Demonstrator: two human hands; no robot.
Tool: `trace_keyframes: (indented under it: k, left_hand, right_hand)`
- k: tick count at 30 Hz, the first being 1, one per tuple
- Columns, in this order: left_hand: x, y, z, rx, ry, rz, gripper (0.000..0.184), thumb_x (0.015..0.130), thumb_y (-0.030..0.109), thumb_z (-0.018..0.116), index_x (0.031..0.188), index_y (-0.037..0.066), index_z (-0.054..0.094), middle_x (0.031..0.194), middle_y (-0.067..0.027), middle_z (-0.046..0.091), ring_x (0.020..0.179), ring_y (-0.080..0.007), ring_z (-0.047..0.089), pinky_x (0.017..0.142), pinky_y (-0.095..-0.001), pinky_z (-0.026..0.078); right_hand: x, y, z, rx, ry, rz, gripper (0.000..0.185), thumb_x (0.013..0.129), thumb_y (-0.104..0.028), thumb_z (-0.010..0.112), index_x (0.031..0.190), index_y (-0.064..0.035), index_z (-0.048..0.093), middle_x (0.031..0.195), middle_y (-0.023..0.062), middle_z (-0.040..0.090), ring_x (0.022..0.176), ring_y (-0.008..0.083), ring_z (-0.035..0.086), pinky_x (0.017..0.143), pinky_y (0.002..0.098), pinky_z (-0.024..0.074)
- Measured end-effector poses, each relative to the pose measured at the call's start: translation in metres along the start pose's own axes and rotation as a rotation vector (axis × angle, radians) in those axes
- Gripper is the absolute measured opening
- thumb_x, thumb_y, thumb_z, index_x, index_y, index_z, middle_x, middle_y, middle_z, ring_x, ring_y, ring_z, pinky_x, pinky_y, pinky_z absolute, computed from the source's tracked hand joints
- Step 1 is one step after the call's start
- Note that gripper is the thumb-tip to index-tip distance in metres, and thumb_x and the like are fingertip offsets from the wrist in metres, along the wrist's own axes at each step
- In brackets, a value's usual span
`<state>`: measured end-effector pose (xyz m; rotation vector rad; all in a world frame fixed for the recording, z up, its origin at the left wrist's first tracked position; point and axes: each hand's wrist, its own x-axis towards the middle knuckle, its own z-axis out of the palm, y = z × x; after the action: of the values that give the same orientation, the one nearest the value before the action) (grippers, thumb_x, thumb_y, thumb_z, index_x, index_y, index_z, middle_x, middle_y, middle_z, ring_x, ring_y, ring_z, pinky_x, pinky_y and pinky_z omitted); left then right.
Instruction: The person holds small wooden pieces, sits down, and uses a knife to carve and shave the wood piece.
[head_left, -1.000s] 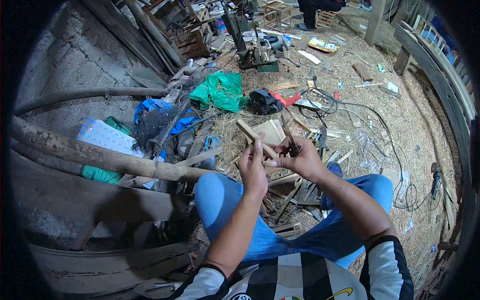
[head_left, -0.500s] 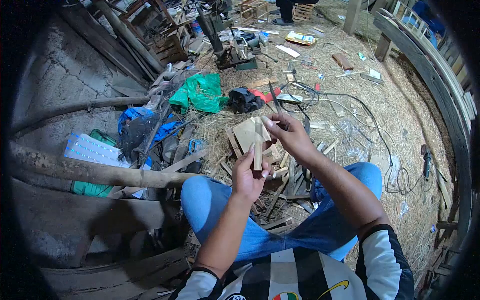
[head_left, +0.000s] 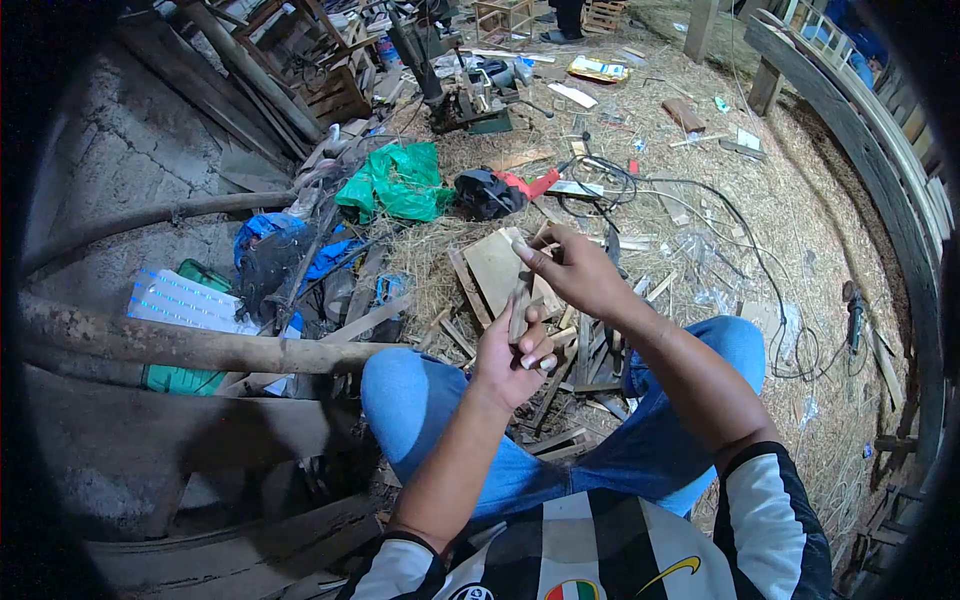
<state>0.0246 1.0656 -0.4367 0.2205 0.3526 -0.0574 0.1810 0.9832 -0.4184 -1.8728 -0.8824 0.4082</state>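
My left hand (head_left: 508, 362) is closed around a short, narrow strip of wood (head_left: 519, 312), held tilted upward between my knees. Just above it, my right hand (head_left: 578, 272) is closed, its thumb stretched toward the strip's upper end. A dark-bladed knife showed in this hand a moment ago; now the hand mostly hides it. Behind the strip, a pale flat wooden board (head_left: 492, 262) leans on the scrap pile. Wood offcuts (head_left: 560, 435) lie below my hands, between my jeans-covered legs.
A green plastic bag (head_left: 395, 182) and a black bag (head_left: 488, 192) lie ahead. Cables (head_left: 735, 205) run over the shavings at right toward a power tool (head_left: 853, 318). A wooden pole (head_left: 190, 338) crosses at left. A person's legs (head_left: 568, 18) show far back.
The wood strip has tilted and turned in my left hand. My right hand has rotated and come slightly lower, and the knife blade that pointed upward no longer stands out.
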Motion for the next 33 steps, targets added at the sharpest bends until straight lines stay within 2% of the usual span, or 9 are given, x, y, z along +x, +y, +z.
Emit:
trace_keyframes:
  k: [2,4,8,11,13,15,20,26,33]
  left_hand:
    - [0.002,0.005,-0.005,-0.021,0.007,-0.001,0.041,0.103,0.046,0.036,0.091,0.014,0.059,0.052,0.0031,0.044,0.041,-0.0119,0.038,0.052,-0.0291,0.038]
    - [0.001,0.009,-0.008,-0.045,0.014,0.007,0.044,0.103,0.05,0.035,0.089,0.016,0.059,0.051,0.0017,0.042,0.041,-0.0132,0.038,0.053,-0.0307,0.037]
    - [0.0,0.012,-0.009,0.099,0.117,0.136,0.046,0.103,0.051,0.034,0.085,0.015,0.056,0.053,0.0015,0.043,0.042,-0.014,0.038,0.054,-0.0319,0.037]
    - [0.0,0.009,0.004,0.112,0.287,0.214,0.049,0.101,0.056,0.036,0.079,0.014,0.049,0.05,-0.0005,0.039,0.042,-0.0147,0.036,0.053,-0.0324,0.037]
    - [0.0,0.009,-0.001,0.163,0.281,0.23,0.051,0.1,0.058,0.036,0.079,0.013,0.05,0.05,-0.0009,0.039,0.041,-0.0149,0.036,0.051,-0.0331,0.037]
    - [-0.001,0.006,0.001,0.254,0.303,0.296,0.055,0.099,0.06,0.038,0.078,0.011,0.05,0.049,-0.0017,0.04,0.038,-0.0144,0.035,0.044,-0.033,0.036]
    - [0.0,0.002,0.004,0.287,0.334,0.311,0.056,0.098,0.06,0.038,0.074,0.012,0.051,0.045,-0.0004,0.04,0.034,-0.0133,0.033,0.042,-0.0305,0.033]
    - [0.0,-0.001,0.007,0.249,0.307,0.339,0.054,0.099,0.058,0.038,0.072,0.013,0.051,0.043,0.0012,0.037,0.033,-0.0117,0.029,0.04,-0.0281,0.03]
    - [0.007,-0.002,0.004,0.292,0.253,0.365,0.051,0.101,0.054,0.036,0.072,0.013,0.048,0.044,0.0025,0.033,0.035,-0.0108,0.028,0.041,-0.0284,0.031]
  right_hand:
    - [-0.002,-0.01,-0.009,-0.143,0.068,-0.02,0.04,0.088,-0.035,0.069,0.093,0.0037,0.063,0.075,0.0132,0.065,0.069,0.0226,0.062,0.066,0.0362,0.0489]
    - [-0.004,-0.02,-0.023,-0.245,-0.047,-0.024,0.033,0.081,-0.028,0.07,0.09,0.0027,0.062,0.078,0.0182,0.063,0.069,0.0294,0.062,0.065,0.0393,0.0481]
    - [-0.013,-0.029,-0.024,-0.404,-0.113,-0.324,0.022,0.075,-0.022,0.065,0.078,-0.0013,0.061,0.076,0.0198,0.063,0.074,0.0399,0.064,0.069,0.0484,0.0502]
    - [-0.02,-0.036,-0.017,-0.607,-0.202,-0.328,0.018,0.073,-0.021,0.065,0.076,-0.0043,0.061,0.072,0.0161,0.063,0.072,0.036,0.066,0.065,0.0468,0.0524]
    - [-0.023,-0.035,-0.01,-0.762,-0.209,-0.352,0.016,0.072,-0.022,0.066,0.075,-0.0066,0.064,0.071,0.0144,0.066,0.067,0.0343,0.067,0.058,0.0455,0.0535]
    - [-0.023,-0.036,-0.007,-0.781,-0.214,-0.339,0.016,0.072,-0.023,0.066,0.074,-0.007,0.064,0.071,0.0144,0.066,0.066,0.0341,0.067,0.057,0.0456,0.0535]
    - [-0.024,-0.038,-0.002,-0.833,-0.219,-0.304,0.015,0.072,-0.023,0.065,0.071,-0.0081,0.065,0.07,0.014,0.068,0.064,0.0324,0.068,0.055,0.045,0.0534]
    - [-0.02,-0.02,0.006,-0.838,-0.058,-0.41,0.017,0.074,-0.023,0.06,0.067,-0.0075,0.063,0.068,0.0156,0.067,0.059,0.032,0.068,0.05,0.044,0.0525]
    - [-0.005,0.001,0.001,-0.856,0.076,-0.256,0.014,0.074,-0.02,0.058,0.068,-0.0081,0.063,0.065,0.0161,0.065,0.058,0.0336,0.066,0.051,0.0455,0.0514]
